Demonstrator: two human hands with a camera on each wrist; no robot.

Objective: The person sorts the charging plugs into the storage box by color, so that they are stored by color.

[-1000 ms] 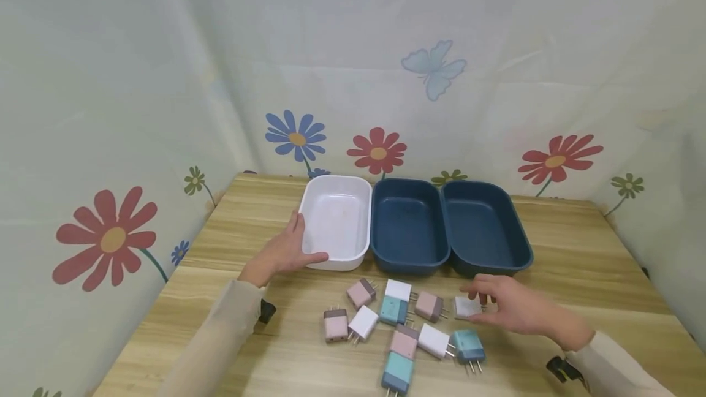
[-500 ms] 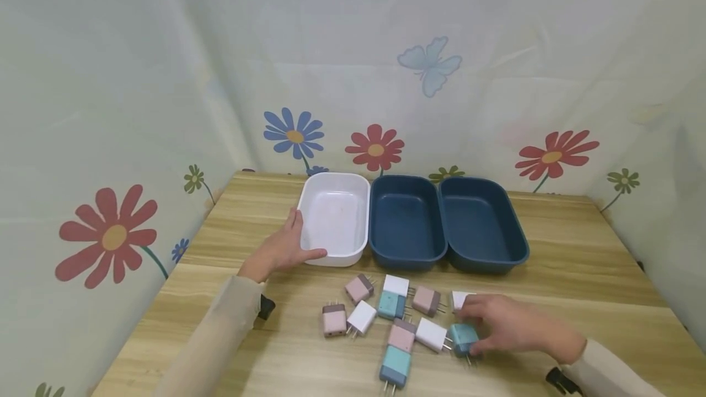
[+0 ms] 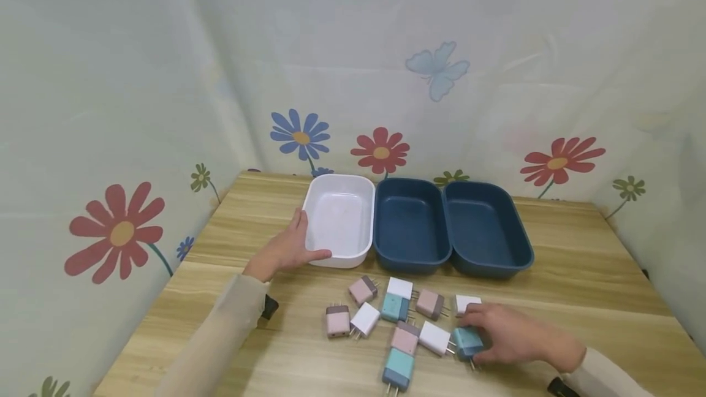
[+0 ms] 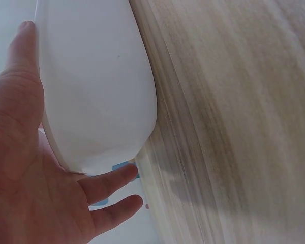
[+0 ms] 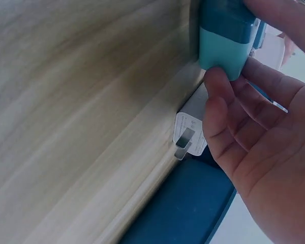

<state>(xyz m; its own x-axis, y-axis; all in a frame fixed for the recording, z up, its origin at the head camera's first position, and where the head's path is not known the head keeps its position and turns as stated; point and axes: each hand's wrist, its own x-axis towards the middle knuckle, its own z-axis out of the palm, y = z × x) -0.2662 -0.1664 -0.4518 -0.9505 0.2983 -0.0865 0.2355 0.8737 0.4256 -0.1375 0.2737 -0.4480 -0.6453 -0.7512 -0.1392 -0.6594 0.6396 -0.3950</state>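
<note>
My left hand (image 3: 288, 250) rests against the near left corner of a white plastic bin (image 3: 339, 225), thumb along the front and fingers up the left side. In the left wrist view its fingers (image 4: 109, 185) extend fairly straight beside the bin's wall. My right hand (image 3: 510, 332) pinches a teal and dark blue plug-in charger (image 3: 466, 340) between thumb and fingertips, close over the table. The right wrist view shows this charger (image 5: 224, 46) with a fingertip on its teal end. Just behind it lies a white charger (image 3: 467, 304), partly covered by the hand.
Two dark blue bins (image 3: 410, 225) stand side by side to the right of the white one. Several pink, white and teal chargers lie scattered on the wooden table (image 3: 298, 336) in front of the bins. A flower-print cloth (image 3: 353, 78) hangs behind the table.
My right hand has left the white charger, moved nearer to me and taken hold of the teal charger. The left hand has stayed at the white bin.
</note>
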